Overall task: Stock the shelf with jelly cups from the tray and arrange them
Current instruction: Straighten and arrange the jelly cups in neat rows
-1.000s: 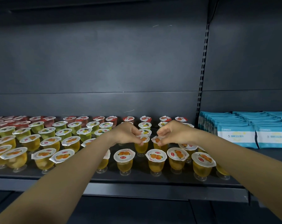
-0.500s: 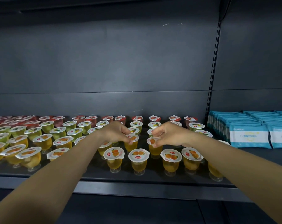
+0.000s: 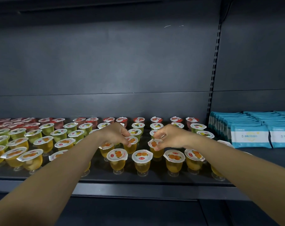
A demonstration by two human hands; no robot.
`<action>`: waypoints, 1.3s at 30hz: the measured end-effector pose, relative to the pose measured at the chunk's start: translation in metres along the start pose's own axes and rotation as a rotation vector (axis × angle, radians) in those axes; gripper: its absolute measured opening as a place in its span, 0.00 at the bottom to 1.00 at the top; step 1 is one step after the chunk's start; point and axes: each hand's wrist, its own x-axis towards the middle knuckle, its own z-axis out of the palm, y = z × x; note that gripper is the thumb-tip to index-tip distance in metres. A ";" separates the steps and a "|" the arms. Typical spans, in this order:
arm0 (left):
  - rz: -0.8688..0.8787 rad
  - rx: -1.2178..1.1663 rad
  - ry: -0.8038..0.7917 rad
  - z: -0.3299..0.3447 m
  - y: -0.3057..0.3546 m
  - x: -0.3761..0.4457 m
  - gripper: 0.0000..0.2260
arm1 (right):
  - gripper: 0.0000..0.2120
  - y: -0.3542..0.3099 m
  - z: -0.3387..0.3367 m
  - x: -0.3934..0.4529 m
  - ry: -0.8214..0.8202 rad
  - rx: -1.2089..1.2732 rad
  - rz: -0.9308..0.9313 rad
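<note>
We pinch two orange jelly cups in the second row of the shelf.

Our left hand pinches the lid rim of one orange cup; our right hand pinches its neighbour. Around them jelly cups stand upright in rows on the dark shelf, orange in front, green behind, red rearmost. Blue packets lie to the right.

1 head view, facing shelf close, angled down
</note>
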 end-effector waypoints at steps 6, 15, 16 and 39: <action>0.016 0.129 -0.024 -0.009 0.015 -0.002 0.15 | 0.24 -0.002 -0.011 -0.007 0.007 -0.068 -0.027; 0.276 0.282 0.087 -0.006 0.096 -0.016 0.29 | 0.28 0.017 -0.064 -0.062 0.225 -0.437 -0.052; 0.297 0.306 0.085 -0.003 0.105 -0.016 0.30 | 0.28 0.022 -0.068 -0.069 0.235 -0.470 -0.041; 0.291 0.023 -0.161 0.086 0.196 0.037 0.18 | 0.15 0.121 -0.083 -0.111 0.085 0.011 0.183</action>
